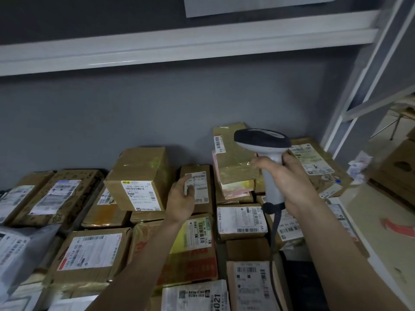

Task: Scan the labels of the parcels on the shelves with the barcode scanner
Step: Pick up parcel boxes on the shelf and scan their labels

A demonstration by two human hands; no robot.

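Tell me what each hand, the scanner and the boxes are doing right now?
right hand: grips the scanner's handle.
barcode scanner: held upright, head facing left over the parcels.
left hand: fingers straight, touching a label.
small parcel: lying label up under the left hand's fingertips.
tall box: standing on other boxes, taped shut.
grey bag: lying flat at the left edge.
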